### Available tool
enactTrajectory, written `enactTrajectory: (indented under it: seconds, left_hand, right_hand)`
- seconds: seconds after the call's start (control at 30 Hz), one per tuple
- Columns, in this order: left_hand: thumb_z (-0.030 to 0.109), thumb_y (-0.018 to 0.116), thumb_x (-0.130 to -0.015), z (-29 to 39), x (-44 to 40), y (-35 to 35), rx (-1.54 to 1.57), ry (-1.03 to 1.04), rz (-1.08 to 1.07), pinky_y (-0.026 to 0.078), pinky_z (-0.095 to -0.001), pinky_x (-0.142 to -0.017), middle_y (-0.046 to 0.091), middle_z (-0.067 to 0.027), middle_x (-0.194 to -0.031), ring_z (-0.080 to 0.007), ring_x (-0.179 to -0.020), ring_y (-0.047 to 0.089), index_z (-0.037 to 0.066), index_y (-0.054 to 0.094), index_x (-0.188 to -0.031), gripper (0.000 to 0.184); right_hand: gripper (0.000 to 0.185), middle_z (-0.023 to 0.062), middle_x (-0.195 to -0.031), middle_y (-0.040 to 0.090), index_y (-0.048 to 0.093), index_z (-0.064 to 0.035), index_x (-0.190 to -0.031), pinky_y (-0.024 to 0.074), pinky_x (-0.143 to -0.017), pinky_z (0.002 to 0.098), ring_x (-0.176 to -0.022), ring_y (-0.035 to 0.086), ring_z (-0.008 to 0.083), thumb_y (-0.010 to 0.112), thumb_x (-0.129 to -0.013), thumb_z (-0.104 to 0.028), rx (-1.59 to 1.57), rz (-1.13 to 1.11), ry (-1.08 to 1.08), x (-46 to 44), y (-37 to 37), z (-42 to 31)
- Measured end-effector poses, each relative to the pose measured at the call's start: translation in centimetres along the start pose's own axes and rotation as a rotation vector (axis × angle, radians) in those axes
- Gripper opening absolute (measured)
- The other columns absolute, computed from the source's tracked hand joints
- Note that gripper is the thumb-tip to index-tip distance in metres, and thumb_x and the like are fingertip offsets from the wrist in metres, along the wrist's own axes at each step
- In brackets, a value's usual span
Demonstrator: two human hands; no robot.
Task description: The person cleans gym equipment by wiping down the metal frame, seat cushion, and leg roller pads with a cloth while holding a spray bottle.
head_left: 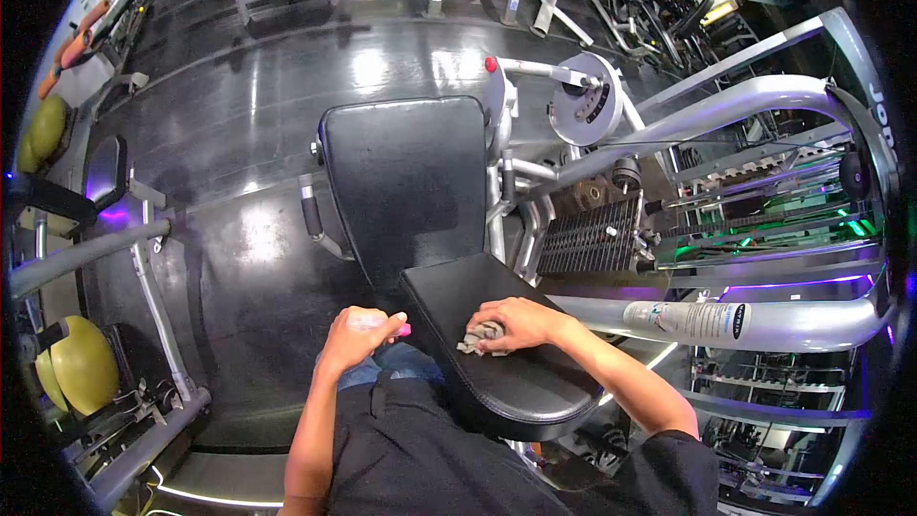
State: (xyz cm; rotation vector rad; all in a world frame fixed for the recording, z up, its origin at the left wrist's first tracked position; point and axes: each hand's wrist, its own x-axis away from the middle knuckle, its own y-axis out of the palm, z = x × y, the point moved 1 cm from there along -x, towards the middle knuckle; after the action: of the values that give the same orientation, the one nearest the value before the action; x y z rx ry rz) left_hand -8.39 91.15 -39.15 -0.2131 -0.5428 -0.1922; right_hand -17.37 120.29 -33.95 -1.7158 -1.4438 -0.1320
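My right hand is closed over a crumpled grey-and-white cloth and presses it on the black padded seat of a gym machine. Beside the seat's left edge, my left hand is wrapped round a small whitish object with a pink tip; it looks like a bottle, but the fingers cover most of it. Beyond the seat rises the machine's wide black backrest, its surface dull with a few light marks.
On the right are the machine's silver frame tube and a weight stack. A round silver cam stands next to the backrest. To the left, another machine's frame and a yellow-green ball appear. Dark glossy flooring lies between.
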Motion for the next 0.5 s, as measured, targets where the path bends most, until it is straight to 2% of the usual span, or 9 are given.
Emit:
enactTrajectory:
  seconds: [0.17, 0.27, 0.37, 0.4, 0.5]
  left_hand:
    - [0.050, 0.070, -0.090, 0.0, 0.0, -1.8, 0.032, -0.053, -0.064, 0.045, -0.0309, -0.055, 0.066, -0.0031, -0.059, -0.0120, -0.052, 0.058, 0.004, 0.076, -0.070, 0.050]
    - [0.051, 0.070, -0.089, -0.6, -0.3, -2.3, -0.005, -0.048, -0.092, 0.045, -0.0306, -0.054, 0.066, -0.0028, -0.059, -0.0118, -0.051, 0.057, 0.005, 0.075, -0.070, 0.050]
    - [0.052, 0.070, -0.089, -1.2, -0.3, -2.9, -0.028, -0.031, -0.084, 0.045, -0.0301, -0.054, 0.066, -0.0025, -0.059, -0.0117, -0.051, 0.057, 0.005, 0.075, -0.070, 0.051]
    - [0.052, 0.070, -0.089, -1.3, -0.3, -3.2, -0.032, -0.031, -0.082, 0.045, -0.0301, -0.054, 0.066, -0.0025, -0.059, -0.0117, -0.051, 0.057, 0.005, 0.075, -0.070, 0.051]
    - [0.052, 0.070, -0.089, -1.5, -0.1, -3.6, -0.013, -0.057, -0.095, 0.045, -0.0300, -0.055, 0.066, -0.0025, -0.059, -0.0117, -0.052, 0.057, 0.006, 0.075, -0.070, 0.050]
  right_hand:
    - [0.038, 0.0099, -0.111, 0.067, 0.068, -0.0166, -0.117, 0.0537, -0.089, 0.0446, -0.104, 0.067, 0.0340, 0.070, -0.088, -0.041, 0.114, 0.046, 0.160, -3.9, 1.4, 3.1]
    - [0.036, 0.0105, -0.110, 0.067, 0.068, -0.0165, -0.116, 0.0535, -0.088, 0.0461, -0.104, 0.067, 0.0348, 0.069, -0.088, -0.038, 0.168, 0.038, 0.125, -7.4, 1.6, 4.7]
    - [0.035, 0.0103, -0.111, 0.067, 0.068, -0.0164, -0.116, 0.0538, -0.088, 0.0467, -0.103, 0.067, 0.0351, 0.070, -0.087, -0.036, 0.185, 0.069, 0.160, -8.1, 2.2, 3.1]
    - [0.032, 0.0101, -0.109, 0.067, 0.068, -0.0172, -0.110, 0.0555, -0.086, 0.0485, -0.099, 0.068, 0.0363, 0.069, -0.086, -0.038, 0.170, 0.120, 0.152, -7.4, 2.5, 2.6]
    - [0.033, 0.0092, -0.108, 0.067, 0.068, -0.0181, -0.112, 0.0545, -0.088, 0.0487, -0.103, 0.067, 0.0355, 0.070, -0.085, -0.038, 0.080, 0.075, 0.078, -4.6, 1.7, -1.2]
